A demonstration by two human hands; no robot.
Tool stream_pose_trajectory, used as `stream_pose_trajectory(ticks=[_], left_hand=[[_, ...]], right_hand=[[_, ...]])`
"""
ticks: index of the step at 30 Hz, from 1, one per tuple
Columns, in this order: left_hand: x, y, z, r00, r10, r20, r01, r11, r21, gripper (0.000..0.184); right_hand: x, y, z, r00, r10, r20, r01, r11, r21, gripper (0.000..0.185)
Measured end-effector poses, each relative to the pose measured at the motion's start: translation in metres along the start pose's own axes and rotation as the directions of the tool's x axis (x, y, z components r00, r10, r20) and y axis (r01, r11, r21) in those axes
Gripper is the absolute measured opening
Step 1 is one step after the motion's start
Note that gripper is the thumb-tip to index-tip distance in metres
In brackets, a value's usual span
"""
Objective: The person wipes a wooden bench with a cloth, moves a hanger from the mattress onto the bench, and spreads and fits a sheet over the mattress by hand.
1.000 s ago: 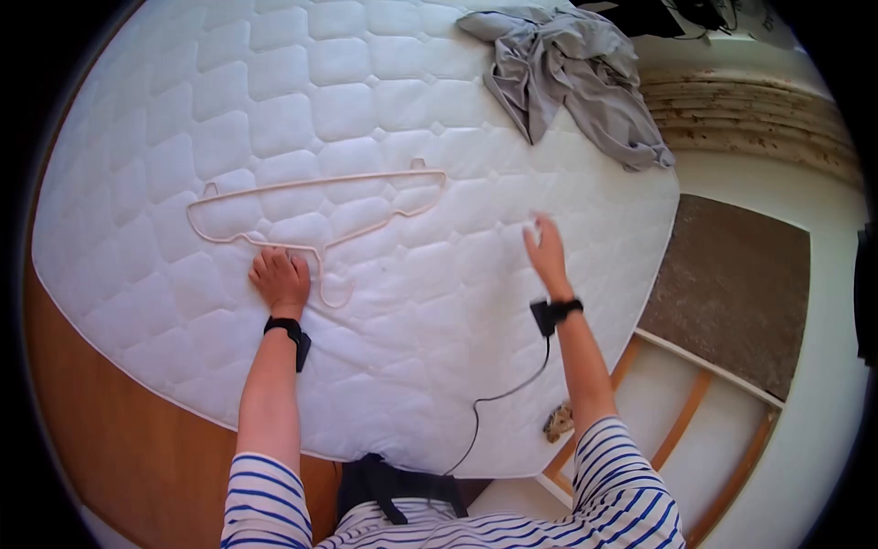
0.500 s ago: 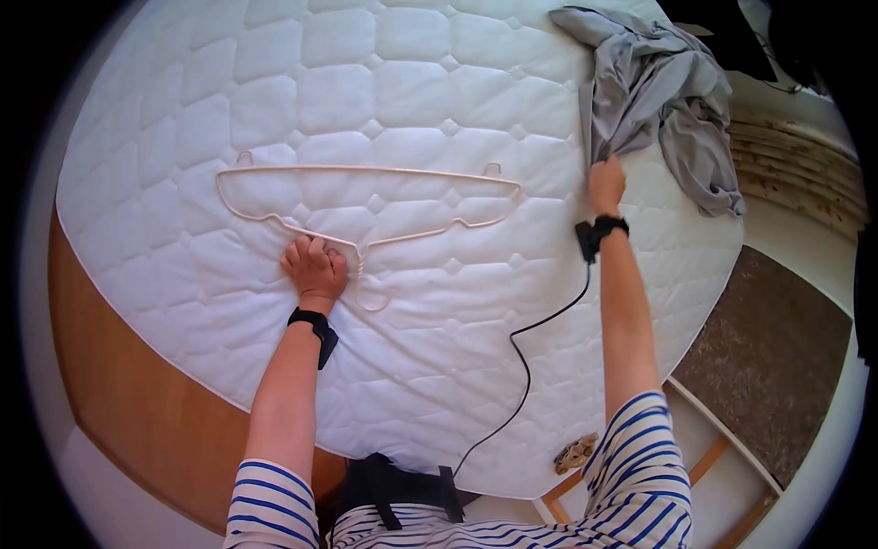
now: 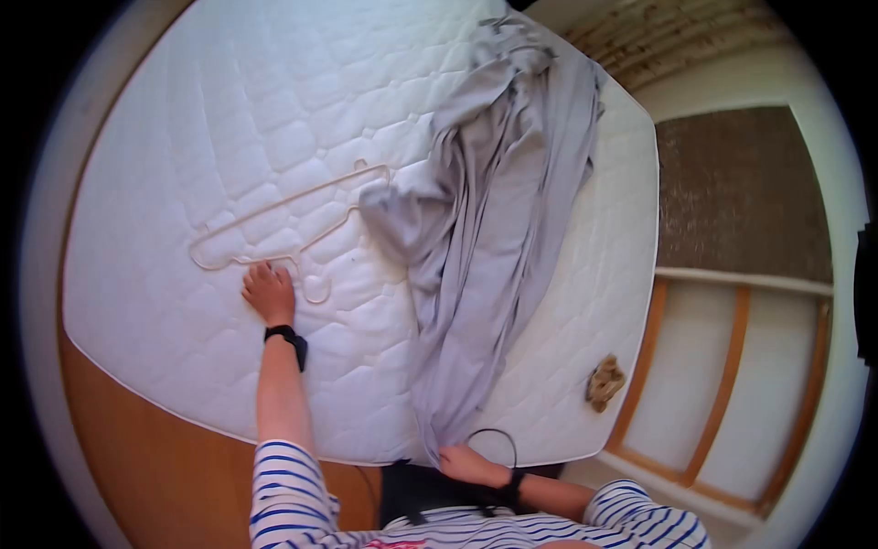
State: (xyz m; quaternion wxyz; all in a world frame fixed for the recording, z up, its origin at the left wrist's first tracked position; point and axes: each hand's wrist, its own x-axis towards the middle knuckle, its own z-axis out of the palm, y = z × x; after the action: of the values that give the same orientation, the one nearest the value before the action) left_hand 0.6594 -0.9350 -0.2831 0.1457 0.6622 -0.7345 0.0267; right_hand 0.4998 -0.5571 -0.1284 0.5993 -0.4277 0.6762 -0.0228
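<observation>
My right hand (image 3: 468, 465) is closed on the lower end of a long grey cloth (image 3: 494, 201), close to my body at the mattress's near edge. The cloth lies in loose lengthwise folds, and its exact kind does not show. One bunched part of it meets the right end of a pale, wide clothes hanger (image 3: 293, 199). The hanger lies flat and slanted, its hook toward me. Fingers somewhat spread, my left hand (image 3: 268, 293) rests on the mattress (image 3: 174, 238) against the hanger's lower bar. Whether the fingertips press on the bar, I cannot tell.
A small brown crumpled thing (image 3: 604, 383) lies near the mattress's right edge. Beyond that edge are a dark brown panel (image 3: 745, 197) and a wooden slatted frame (image 3: 722, 393). A black cable (image 3: 494, 432) loops beside my right wrist. Wooden flooring (image 3: 155, 421) shows at lower left.
My right hand has drawn the grey cloth from the far right toward my body, stretching it lengthwise. The view has turned right, and the hanger now appears slanted. My left hand stays beside it.
</observation>
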Motion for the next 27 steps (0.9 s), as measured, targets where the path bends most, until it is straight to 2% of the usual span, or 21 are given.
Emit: stream_pose_trajectory(ticks=[1,3,6,7,8,9,10,11,12,13,14,15,16,17,18,19,20,21,23,25,27], left_hand=[[-0.001,0.001,-0.012,0.998,-0.032,0.057,0.031,0.999,0.007,0.026],[-0.028,-0.007,-0.011,0.988,-0.084,0.126,0.097,0.99,-0.101,0.032],[-0.105,0.005,-0.03,0.936,-0.03,0.351,0.151,0.934,-0.324,0.04],[-0.153,-0.005,0.028,0.918,0.312,0.244,-0.32,0.948,-0.008,0.037],[-0.173,0.022,-0.015,0.68,0.232,0.695,0.108,0.907,-0.408,0.038],[-0.213,0.03,-0.025,0.355,0.245,0.902,0.779,0.456,-0.43,0.05],[-0.235,0.071,-0.105,0.179,0.374,0.91,0.903,0.304,-0.303,0.054],[-0.253,0.092,-0.134,-0.073,0.452,0.889,0.957,0.284,-0.066,0.061],[-0.257,0.115,-0.168,-0.192,0.482,0.855,0.919,0.395,-0.017,0.063],[-0.257,0.125,-0.171,-0.204,0.558,0.804,0.884,0.458,-0.094,0.065],[-0.26,0.138,-0.168,-0.222,0.627,0.746,0.843,0.508,-0.176,0.068],[-0.248,0.151,-0.16,-0.17,0.694,0.7,0.831,0.482,-0.277,0.071],[-0.229,0.166,-0.173,-0.056,0.709,0.703,0.876,0.373,-0.306,0.071],[-0.205,0.198,-0.234,0.039,0.547,0.836,0.951,0.236,-0.198,0.072],[-0.183,0.224,-0.27,0.154,0.561,0.813,0.952,0.136,-0.274,0.071],[-0.165,0.244,-0.298,0.265,0.624,0.736,0.928,0.042,-0.369,0.069],[-0.151,0.262,-0.323,0.345,0.683,0.644,0.896,-0.035,-0.443,0.067],[-0.143,0.279,-0.342,0.408,0.73,0.548,0.859,-0.103,-0.502,0.066],[-0.141,0.294,-0.356,0.456,0.768,0.449,0.8,-0.133,-0.584,0.062],[-0.149,0.281,-0.332,0.441,0.774,0.454,0.756,-0.048,-0.653,0.059],[-0.159,0.241,-0.276,0.416,0.728,0.545,0.687,0.142,-0.713,0.057]], right_hand=[[-0.026,-0.006,0.006,0.996,-0.031,0.089,0.028,0.999,0.038,0.022],[-0.075,-0.019,-0.001,1.0,-0.03,0.008,0.029,0.993,0.115,0.023],[-0.124,-0.006,-0.027,0.971,0.039,-0.236,-0.01,0.992,0.122,0.025],[-0.136,0.001,-0.038,0.94,0.061,-0.334,-0.019,0.992,0.128,0.026],[-0.135,0.026,-0.038,0.807,0.108,-0.58,0.052,0.966,0.252,0.024],[-0.141,0.028,-0.06,0.673,0.151,-0.724,0.113,0.947,0.302,0.02],[-0.15,0.028,-0.08,0.422,0.178,-0.889,0.232,0.927,0.296,0.018],[-0.175,0.018,-0.101,0.347,0.334,-0.877,0.5,0.725,0.474,0.017],[-0.193,0.001,-0.121,0.169,0.293,-0.941,0.72,0.615,0.321,0.017],[-0.216,-0.018,-0.135,0.062,0.229,-0.971,0.821,0.542,0.18,0.018],[-0.243,-0.032,-0.136,0.053,0.13,-0.99,0.822,0.558,0.117,0.016],[-0.268,-0.037,-0.129,0.18,-0.02,-0.984,0.701,0.704,0.114,0.013],[-0.288,-0.054,-0.125,0.054,-0.377,-0.925,0.533,0.794,-0.292,0.008],[-0.301,-0.067,-0.111,-0.002,-0.594,-0.804,0.56,0.666,-0.493,0.007],[-0.31,-0.078,-0.1,-0.07,-0.773,-0.63,0.565,0.49,-0.664,0.007],[-0.316,-0.08,-0.082,0.02,-0.852,-0.524,0.598,0.43,-0.676,0.008],[-0.322,-0.079,-0.067,0.218,-0.864,-0.454,0.643,0.477,-0.599,0.008],[-0.324,-0.075,-0.05,0.347,-0.83,-0.437,0.688,0.542,-0.482,0.007],[-0.311,-0.056,-0.028,0.532,-0.71,-0.461,0.678,0.684,-0.27,0.008],[-0.267,-0.006,-0.002,0.627,-0.525,-0.576,0.554,0.82,-0.144,0.014],[-0.243,0.057,0.026,0.721,-0.278,-0.635,0.185,0.96,-0.21,0.02]])
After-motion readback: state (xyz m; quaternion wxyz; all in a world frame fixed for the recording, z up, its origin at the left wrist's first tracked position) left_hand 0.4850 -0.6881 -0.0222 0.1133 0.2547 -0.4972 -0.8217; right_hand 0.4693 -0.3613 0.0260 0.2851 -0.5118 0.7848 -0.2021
